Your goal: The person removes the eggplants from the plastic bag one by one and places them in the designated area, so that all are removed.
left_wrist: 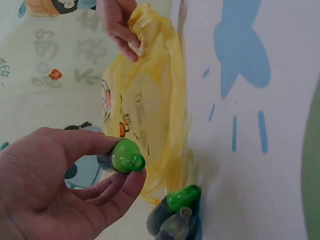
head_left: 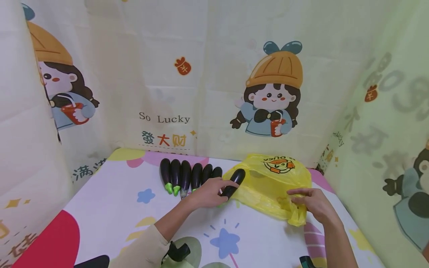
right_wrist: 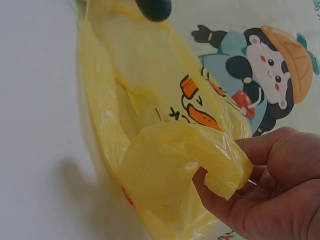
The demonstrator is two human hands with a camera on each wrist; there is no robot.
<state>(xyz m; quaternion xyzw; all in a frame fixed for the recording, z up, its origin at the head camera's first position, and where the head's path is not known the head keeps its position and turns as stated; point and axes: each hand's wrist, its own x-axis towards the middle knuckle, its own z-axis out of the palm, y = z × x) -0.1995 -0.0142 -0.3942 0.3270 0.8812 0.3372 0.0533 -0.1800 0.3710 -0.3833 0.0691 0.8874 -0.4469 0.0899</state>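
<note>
In the head view my left hand [head_left: 209, 192] holds a dark purple eggplant [head_left: 238, 176], tilted in front of the mouth of a yellow plastic bag [head_left: 259, 195]. The left wrist view shows the thumb and fingers pinching it near its green cap [left_wrist: 126, 155]. My right hand [head_left: 317, 205] grips the bag's near right edge; in the right wrist view the crumpled plastic [right_wrist: 165, 155] is pinched between thumb and fingers. The bag lies on its side with an orange duck print [head_left: 279, 165]. Left of it, several eggplants [head_left: 175, 173] lie side by side, some partly behind my left hand.
A white tablecloth [head_left: 110, 216] with colourful prints covers the table. Printed cloth [head_left: 214, 93] hangs along the back and both sides. Black objects [head_left: 179, 252] show at the bottom edge of the head view, partly cut off.
</note>
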